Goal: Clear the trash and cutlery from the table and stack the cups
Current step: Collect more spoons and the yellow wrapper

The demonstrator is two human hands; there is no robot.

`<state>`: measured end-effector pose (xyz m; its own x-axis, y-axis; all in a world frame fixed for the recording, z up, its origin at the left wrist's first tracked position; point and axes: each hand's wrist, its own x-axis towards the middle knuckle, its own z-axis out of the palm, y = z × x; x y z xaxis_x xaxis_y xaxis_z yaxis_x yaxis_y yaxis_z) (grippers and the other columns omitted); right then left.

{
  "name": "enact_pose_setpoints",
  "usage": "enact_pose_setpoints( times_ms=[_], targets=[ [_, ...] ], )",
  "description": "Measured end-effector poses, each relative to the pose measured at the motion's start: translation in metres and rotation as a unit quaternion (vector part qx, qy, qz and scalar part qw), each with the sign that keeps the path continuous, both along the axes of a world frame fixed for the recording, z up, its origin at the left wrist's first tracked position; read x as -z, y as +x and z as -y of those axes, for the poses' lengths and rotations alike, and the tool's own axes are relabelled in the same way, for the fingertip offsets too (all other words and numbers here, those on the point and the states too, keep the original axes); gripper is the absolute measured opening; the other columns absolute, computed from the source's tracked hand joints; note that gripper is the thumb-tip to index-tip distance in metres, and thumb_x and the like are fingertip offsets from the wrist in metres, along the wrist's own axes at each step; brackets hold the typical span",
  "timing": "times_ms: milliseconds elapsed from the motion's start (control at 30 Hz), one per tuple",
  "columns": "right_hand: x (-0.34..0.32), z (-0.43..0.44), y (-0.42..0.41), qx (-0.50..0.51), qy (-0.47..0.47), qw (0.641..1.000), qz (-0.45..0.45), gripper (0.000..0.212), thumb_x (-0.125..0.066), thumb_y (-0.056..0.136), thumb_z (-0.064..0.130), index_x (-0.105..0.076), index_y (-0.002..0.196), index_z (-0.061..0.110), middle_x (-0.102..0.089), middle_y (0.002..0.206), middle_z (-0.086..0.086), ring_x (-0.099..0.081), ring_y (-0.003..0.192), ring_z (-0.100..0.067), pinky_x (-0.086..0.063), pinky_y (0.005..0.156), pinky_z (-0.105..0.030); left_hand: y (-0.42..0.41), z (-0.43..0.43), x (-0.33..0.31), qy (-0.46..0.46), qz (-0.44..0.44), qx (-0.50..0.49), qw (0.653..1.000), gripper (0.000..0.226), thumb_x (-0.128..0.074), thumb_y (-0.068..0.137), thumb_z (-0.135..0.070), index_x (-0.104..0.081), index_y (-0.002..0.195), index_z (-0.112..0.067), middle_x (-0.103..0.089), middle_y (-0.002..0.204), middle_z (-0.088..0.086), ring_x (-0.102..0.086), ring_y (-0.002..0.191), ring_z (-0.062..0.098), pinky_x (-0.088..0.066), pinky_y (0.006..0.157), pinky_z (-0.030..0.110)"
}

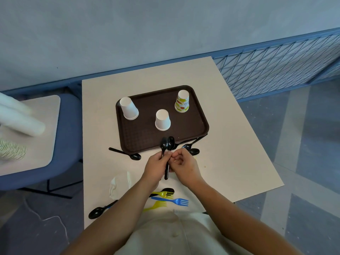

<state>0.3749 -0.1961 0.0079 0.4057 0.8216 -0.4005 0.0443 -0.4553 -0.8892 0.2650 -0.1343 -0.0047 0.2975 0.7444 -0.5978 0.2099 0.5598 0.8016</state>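
Note:
My left hand (156,167) grips two black plastic spoons (167,144), bowls up, just in front of the brown tray (139,138). My right hand (184,165) pinches at the same spoon handles beside it. On the tray stand three upside-down cups: a white one (128,108) at the left, a white one (162,120) in the middle, a patterned one (182,101) at the right. Loose black spoons lie left (135,156) and right (192,150) of my hands and at the near left edge (95,212). Yellow forks (162,194) and a blue fork (179,201) lie near me, beside a crumpled napkin (119,184).
The beige table (230,153) ends at a blue mesh railing (276,67) behind and to the right. A blue chair with a beige seat (46,144) stands to the left, holding stacks of cups (20,122).

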Motion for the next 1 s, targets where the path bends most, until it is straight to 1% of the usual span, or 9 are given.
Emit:
enact_pose_setpoints(
  times_ms=[67,133,267,333,433,633,833,933,1000],
  targets=[
    [0.003,0.004,0.005,-0.009,-0.005,1.0,0.008,0.009,-0.067,0.093,0.016,-0.06,0.098,0.018,-0.068,0.091,-0.003,-0.072,0.073,-0.021,-0.06,0.069,-0.028,-0.004,-0.001,0.003,0.019,-0.041,0.006,0.999,0.024,-0.06,0.103,-0.037,-0.077,0.098,-0.02,-0.064,0.065,-0.008,-0.061,0.065,0.014,-0.048,0.064,0.029],
    [0.012,0.011,0.016,-0.03,-0.033,0.995,0.09,0.01,-0.065,0.091,0.017,-0.059,0.099,0.019,-0.066,0.091,0.002,-0.066,0.076,-0.019,-0.054,0.071,-0.027,-0.008,-0.003,0.005,0.038,-0.083,0.007,0.996,0.025,-0.06,0.1,-0.043,-0.077,0.095,-0.026,-0.058,0.062,-0.016,-0.056,0.07,0.014,-0.043,0.068,0.033],
    [0.038,0.038,0.045,-0.203,-0.167,0.922,0.285,0.028,-0.065,0.091,0.034,-0.053,0.11,0.017,-0.053,0.111,-0.002,-0.054,0.09,-0.02,-0.043,0.074,-0.029,-0.017,0.0,0.005,0.054,-0.107,0.024,0.992,0.025,-0.055,0.104,-0.042,-0.075,0.099,-0.028,-0.071,0.093,-0.006,-0.063,0.081,0.011,-0.046,0.073,0.03],
    [0.047,0.055,0.054,-0.26,-0.227,0.882,0.321,0.036,-0.064,0.093,0.04,-0.051,0.116,0.016,-0.05,0.117,-0.004,-0.056,0.097,-0.022,-0.049,0.08,-0.033,-0.021,0.0,0.004,0.064,-0.117,0.037,0.99,0.026,-0.054,0.105,-0.043,-0.075,0.101,-0.028,-0.074,0.097,0.003,-0.063,0.081,0.011,-0.045,0.071,0.028],
    [0.057,0.073,0.06,-0.304,-0.258,0.843,0.36,0.033,-0.06,0.094,0.033,-0.051,0.12,0.016,-0.047,0.122,-0.006,-0.054,0.109,-0.026,-0.052,0.087,-0.036,-0.023,0.001,0.005,0.068,-0.122,0.046,0.989,0.027,-0.053,0.106,-0.041,-0.074,0.104,-0.024,-0.072,0.1,-0.004,-0.063,0.093,0.01,-0.043,0.076,0.021],
    [0.06,0.08,0.064,-0.331,-0.229,0.83,0.385,0.022,-0.049,0.096,0.023,-0.056,0.116,0.015,-0.049,0.116,-0.005,-0.053,0.103,-0.025,-0.051,0.084,-0.037,-0.024,0.004,0.002,0.078,-0.14,0.073,0.984,0.033,-0.051,0.107,-0.041,-0.073,0.107,-0.016,-0.061,0.094,0.008,-0.053,0.075,0.01,-0.04,0.065,0.02],
    [0.037,0.067,0.066,-0.287,-0.136,0.895,0.313,0.01,-0.05,0.096,0.024,-0.044,0.088,0.025,-0.048,0.088,0.005,-0.048,0.073,-0.013,-0.042,0.067,-0.029,-0.031,0.003,-0.002,0.072,-0.147,0.055,0.985,0.029,-0.052,0.106,-0.039,-0.072,0.103,-0.019,-0.061,0.093,0.01,-0.053,0.071,0.01,-0.041,0.065,0.021],
    [0.033,0.046,0.06,-0.277,-0.114,0.902,0.311,0.007,-0.042,0.1,0.024,-0.043,0.093,0.024,-0.054,0.085,0.002,-0.054,0.074,-0.019,-0.049,0.068,-0.04,-0.033,0.004,-0.003,0.066,-0.151,0.04,0.985,0.028,-0.052,0.106,-0.04,-0.072,0.1,-0.022,-0.063,0.096,0.007,-0.055,0.078,0.009,-0.042,0.072,0.023],
    [0.035,0.03,0.055,-0.269,-0.117,0.897,0.332,0.009,-0.043,0.1,0.027,-0.046,0.106,0.022,-0.062,0.097,-0.003,-0.06,0.08,-0.024,-0.053,0.071,-0.043,-0.033,0.006,-0.005,0.065,-0.155,0.042,0.985,0.03,-0.052,0.107,-0.041,-0.072,0.102,-0.02,-0.065,0.098,0.01,-0.056,0.08,0.008,-0.042,0.073,0.023]
  ],
)
